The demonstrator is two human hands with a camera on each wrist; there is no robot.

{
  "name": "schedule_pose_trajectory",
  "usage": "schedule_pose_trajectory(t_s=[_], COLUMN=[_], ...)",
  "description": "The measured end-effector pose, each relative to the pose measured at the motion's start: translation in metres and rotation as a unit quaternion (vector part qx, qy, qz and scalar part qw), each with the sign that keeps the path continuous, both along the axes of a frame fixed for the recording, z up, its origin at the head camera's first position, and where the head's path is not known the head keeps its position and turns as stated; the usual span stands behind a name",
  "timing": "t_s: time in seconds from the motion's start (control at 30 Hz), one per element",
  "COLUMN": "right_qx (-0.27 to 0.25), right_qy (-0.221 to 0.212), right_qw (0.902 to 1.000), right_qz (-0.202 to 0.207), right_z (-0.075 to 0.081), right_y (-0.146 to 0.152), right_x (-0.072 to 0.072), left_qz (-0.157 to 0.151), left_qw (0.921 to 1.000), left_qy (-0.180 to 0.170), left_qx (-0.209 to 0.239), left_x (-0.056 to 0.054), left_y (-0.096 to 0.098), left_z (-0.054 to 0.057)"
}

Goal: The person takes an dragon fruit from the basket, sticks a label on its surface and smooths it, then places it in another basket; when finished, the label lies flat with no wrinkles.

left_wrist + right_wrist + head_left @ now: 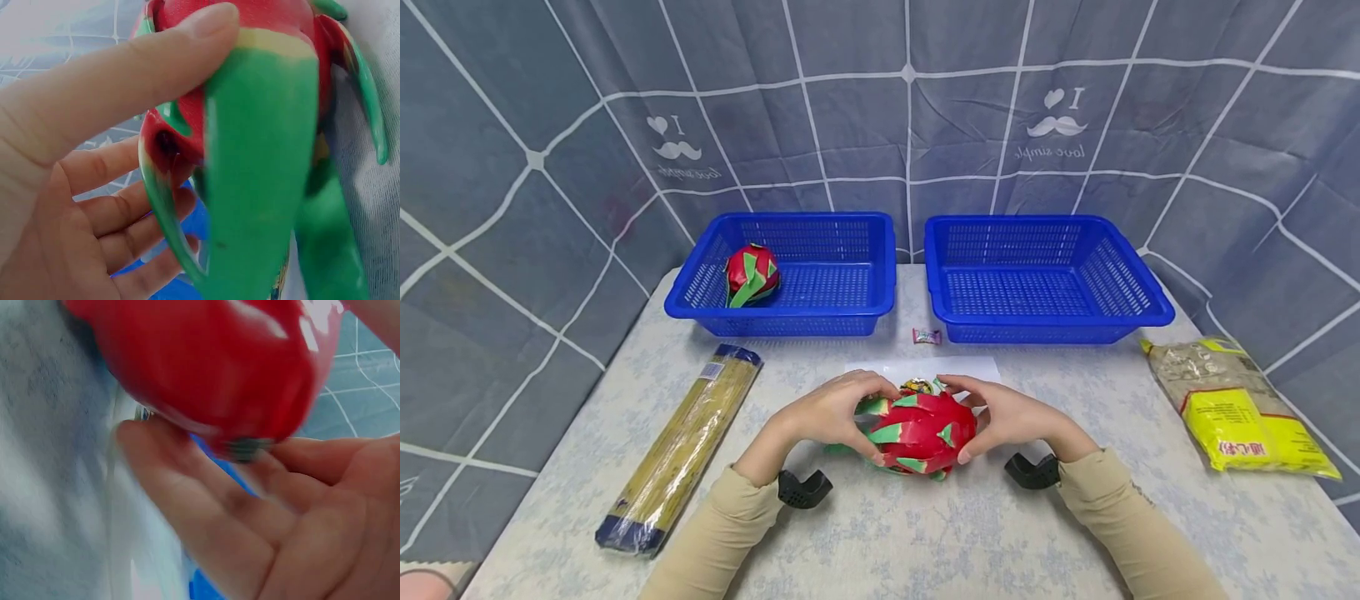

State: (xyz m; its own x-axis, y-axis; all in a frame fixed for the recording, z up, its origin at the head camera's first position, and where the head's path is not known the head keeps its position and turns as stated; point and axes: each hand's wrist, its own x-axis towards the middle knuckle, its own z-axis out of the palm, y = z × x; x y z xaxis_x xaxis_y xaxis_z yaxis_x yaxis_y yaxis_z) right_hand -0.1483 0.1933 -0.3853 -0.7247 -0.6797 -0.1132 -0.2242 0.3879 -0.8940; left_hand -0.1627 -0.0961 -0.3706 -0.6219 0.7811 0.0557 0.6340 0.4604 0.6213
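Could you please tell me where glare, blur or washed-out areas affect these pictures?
Right wrist: white glare on the held dragon fruit, its dark tip smeared by blur; left wrist: the curtain washed out pale at upper left; head: mostly crisp, with shine on the clear wrapping of the pasta pack.

Clothing and wrist fittings of the person, as we see them from above.
We note a tan left sleeve and a matching right sleeve, both wrinkled, each ending in a bunched cuff; the right bears small dark marks near its cuff, too small for us to read. Beside each cuff we find a black, bent fitting, the left fitting pierced by small holes, the right fitting similarly angular. Each hand is bare.
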Motion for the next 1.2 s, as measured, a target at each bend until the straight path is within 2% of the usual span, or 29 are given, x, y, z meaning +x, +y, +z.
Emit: schedule_pose_trajectory(t_s=[0.07,0.13,0.27,0.37,0.43,0.5,0.63,0.77,0.9,1.03,1.13,1.2], right_qx=[-0.003,-0.010,-0.028,-0.032,-0.031,-0.028,-0.032,-0.054,-0.044,-0.005,0.020,0.027], right_qy=[0.008,0.019,0.045,0.070,0.082,0.078,0.043,0.013,0.007,0.008,-0.009,-0.021], right_qw=[1.0000,0.9998,0.9984,0.9966,0.9957,0.9960,0.9972,0.9968,0.9984,0.9999,0.9997,0.9994], right_qz=[-0.003,-0.002,0.018,0.028,0.030,0.033,0.052,0.058,0.036,0.007,0.002,0.005], right_z=[0.001,0.002,0.002,0.002,0.002,0.002,0.002,0.000,-0.003,-0.005,-0.004,-0.003], right_y=[-0.001,-0.001,-0.001,-0.002,-0.002,-0.002,-0.002,-0.001,-0.002,-0.004,-0.005,-0.005], right_x=[0.000,0.001,0.003,0.005,0.006,0.006,0.006,0.004,0.000,-0.003,-0.002,-0.002], left_qz=[-0.001,0.009,0.036,0.027,0.015,0.011,0.016,0.012,-0.008,-0.023,-0.011,-0.003], left_qw=[0.9998,0.9991,0.9953,0.9910,0.9884,0.9883,0.9880,0.9901,0.9923,0.9915,0.9902,0.9880], left_qy=[0.003,-0.008,-0.069,-0.119,-0.140,-0.138,-0.124,-0.105,-0.084,-0.087,-0.105,-0.129], left_qx=[0.020,0.039,0.058,0.054,0.058,0.065,0.090,0.093,0.091,0.094,0.092,0.085], left_x=[-0.002,-0.004,-0.008,-0.011,-0.011,-0.011,-0.008,-0.006,-0.003,-0.003,-0.004,-0.006], left_y=[-0.001,-0.003,-0.006,-0.006,-0.005,-0.003,0.000,0.003,0.007,0.008,0.006,0.004], left_z=[-0.001,-0.002,-0.006,-0.009,-0.010,-0.011,-0.010,-0.010,-0.011,-0.012,-0.013,-0.014])
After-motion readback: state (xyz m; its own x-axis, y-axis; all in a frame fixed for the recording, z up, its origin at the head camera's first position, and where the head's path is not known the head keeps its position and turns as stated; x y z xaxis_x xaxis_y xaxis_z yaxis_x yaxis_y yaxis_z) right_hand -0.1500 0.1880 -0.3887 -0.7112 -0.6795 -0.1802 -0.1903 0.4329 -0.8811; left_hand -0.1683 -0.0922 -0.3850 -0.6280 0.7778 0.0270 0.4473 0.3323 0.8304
